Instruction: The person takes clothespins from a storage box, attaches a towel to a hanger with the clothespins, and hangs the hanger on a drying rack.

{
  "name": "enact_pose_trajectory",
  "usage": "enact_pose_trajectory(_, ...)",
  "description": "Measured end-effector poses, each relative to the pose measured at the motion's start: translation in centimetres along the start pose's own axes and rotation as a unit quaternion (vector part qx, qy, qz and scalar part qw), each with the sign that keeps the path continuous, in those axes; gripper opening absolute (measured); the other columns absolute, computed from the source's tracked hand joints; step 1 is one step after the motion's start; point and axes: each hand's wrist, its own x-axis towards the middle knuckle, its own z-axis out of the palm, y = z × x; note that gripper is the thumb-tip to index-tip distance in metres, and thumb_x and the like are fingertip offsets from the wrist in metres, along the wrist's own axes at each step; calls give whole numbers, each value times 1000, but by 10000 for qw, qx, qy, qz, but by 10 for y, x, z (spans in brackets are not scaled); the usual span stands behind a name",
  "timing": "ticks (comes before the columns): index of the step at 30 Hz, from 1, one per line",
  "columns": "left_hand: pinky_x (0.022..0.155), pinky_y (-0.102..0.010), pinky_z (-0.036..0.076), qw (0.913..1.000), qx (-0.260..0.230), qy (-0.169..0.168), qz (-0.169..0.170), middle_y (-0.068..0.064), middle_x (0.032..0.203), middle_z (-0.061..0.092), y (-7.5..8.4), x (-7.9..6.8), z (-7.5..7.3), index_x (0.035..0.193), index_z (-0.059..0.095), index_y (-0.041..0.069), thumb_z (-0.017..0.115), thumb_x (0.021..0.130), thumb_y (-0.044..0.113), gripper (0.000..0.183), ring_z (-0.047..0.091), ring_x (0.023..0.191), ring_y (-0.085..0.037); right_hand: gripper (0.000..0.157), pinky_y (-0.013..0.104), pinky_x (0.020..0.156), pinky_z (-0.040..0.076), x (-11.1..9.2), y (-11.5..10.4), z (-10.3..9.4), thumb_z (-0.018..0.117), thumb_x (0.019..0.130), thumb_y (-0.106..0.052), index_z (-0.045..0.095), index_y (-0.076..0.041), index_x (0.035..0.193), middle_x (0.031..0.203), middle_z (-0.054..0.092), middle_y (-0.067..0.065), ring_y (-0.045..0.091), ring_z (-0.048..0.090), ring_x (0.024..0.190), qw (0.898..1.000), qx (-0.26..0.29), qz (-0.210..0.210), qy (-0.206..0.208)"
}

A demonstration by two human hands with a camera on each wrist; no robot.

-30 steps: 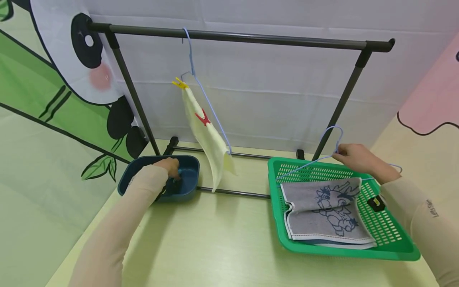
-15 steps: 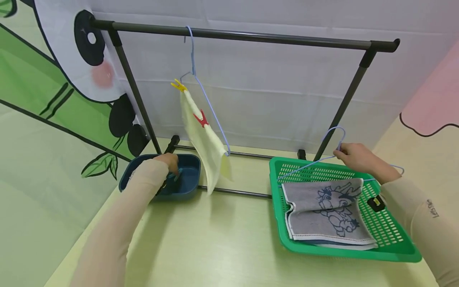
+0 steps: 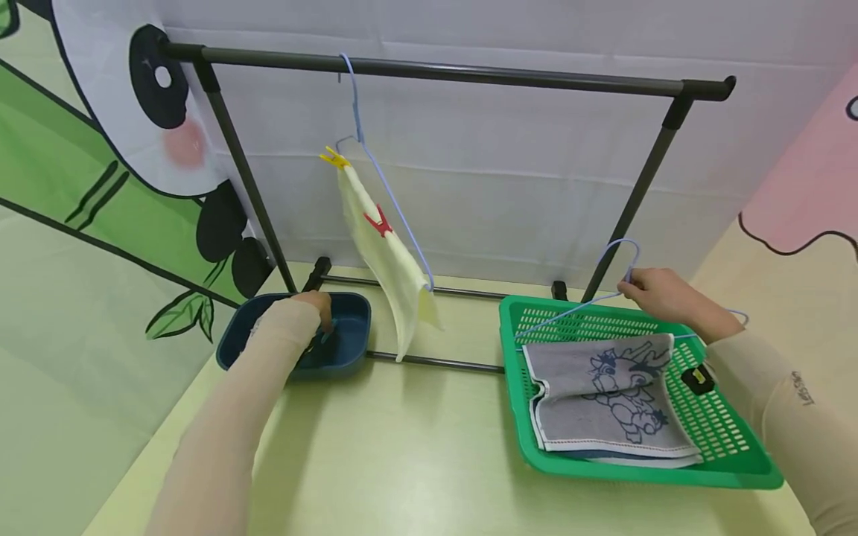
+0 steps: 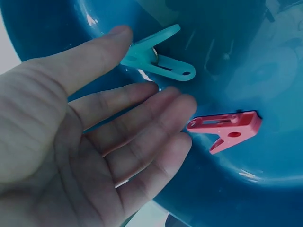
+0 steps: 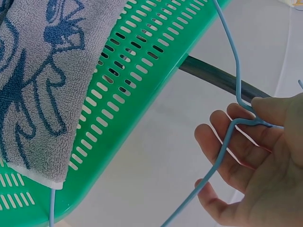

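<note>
My left hand point(image 3: 320, 304) reaches into a dark blue basin point(image 3: 355, 327). In the left wrist view its fingers are loosely bent, with the thumb apart from them. A teal clothespin point(image 4: 142, 57) lies by the thumb tip, and a red clothespin point(image 4: 239, 128) lies just beyond the fingertips. On the other side, my right hand point(image 3: 660, 294) pinches the neck of a light blue wire hanger point(image 5: 222, 153) between thumb and fingers. A grey towel point(image 3: 603, 417) with a blue cartoon drawing is draped over that hanger's lower wire, resting in a green basket point(image 3: 512, 394).
A dark rack's top bar point(image 3: 503, 71) spans the back. From it hangs another blue hanger point(image 3: 395, 197) with a pale yellow cloth point(image 3: 382, 260), a yellow clothespin point(image 3: 335, 158) and a red clothespin point(image 3: 380, 222). A black object with a yellow patch point(image 3: 698, 378) is beside the towel.
Inside the basin my left hand shifts slightly around the teal clothespin. The right hand keeps its grip on the hanger, almost still. The head view sways a little.
</note>
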Motion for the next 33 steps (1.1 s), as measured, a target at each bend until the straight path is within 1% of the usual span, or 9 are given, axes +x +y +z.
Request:
enact_pose_trajectory(3,81,-44,47,10000,-16,-12,-75,-18,106,61,0,0,1,101,66,0,70,81,13,24,54,89,-28,28,35,60,40,1,0,0,42,102,-18,59,2,92,82,62,9,18,48,64,10000,10,-35,-9)
enact_pose_trajectory(9,75,-44,48,9997,-102,6,-204,-14,96,59,-5,7,10,87,69,6,71,78,11,10,52,83,-27,29,34,59,40,2,-1,1,39,103,-17,58,3,93,89,64,14,18,52,66,9999,143,-32,-83)
enact_pose_trajectory(12,73,-45,48,9997,-159,59,-169,-15,95,58,-8,12,13,83,69,6,72,77,10,7,52,81,-27,29,34,59,40,2,-2,1,39,103,-17,58,3,94,90,64,15,18,54,68,9998,158,-31,-74)
enact_pose_trajectory(15,74,-45,48,9997,-183,119,-125,-16,96,59,-10,14,13,83,68,5,73,76,8,9,52,82,-28,30,34,59,40,2,-1,1,39,103,-18,58,3,94,88,64,14,19,53,67,9999,161,-26,-56)
enact_pose_trajectory(20,72,-46,49,9997,-148,168,-133,-17,96,60,-9,12,12,81,67,5,74,73,7,11,52,81,-27,26,34,59,39,0,1,2,45,101,-20,59,1,94,78,61,7,18,48,64,9999,103,70,-53)
enact_pose_trajectory(23,70,-46,49,9994,-225,148,-201,-16,95,59,-5,5,9,80,69,5,75,72,7,11,52,82,-28,24,34,60,39,0,2,2,47,100,-20,59,0,94,76,58,5,18,47,64,9999,93,71,-113)
enact_pose_trajectory(28,68,-45,49,9994,-257,91,-210,-14,95,58,-2,-3,7,82,70,6,74,74,7,9,52,82,-28,25,35,62,40,0,1,3,43,102,-18,57,0,95,86,62,11,21,52,70,9996,237,48,-177)
enact_pose_trajectory(30,68,-43,48,9998,-142,74,-137,-14,94,59,-2,-2,6,81,68,6,72,74,6,8,52,81,-27,26,35,62,41,-1,2,3,41,102,-18,57,1,96,92,64,16,24,57,76,9994,308,76,-165)
enact_pose_trajectory(33,69,-39,47,10000,-57,-8,-39,-13,93,58,-2,1,2,83,66,5,68,76,4,8,50,80,-26,28,36,61,40,-2,1,1,38,103,-18,56,2,98,96,63,18,26,57,76,9990,397,126,-130)
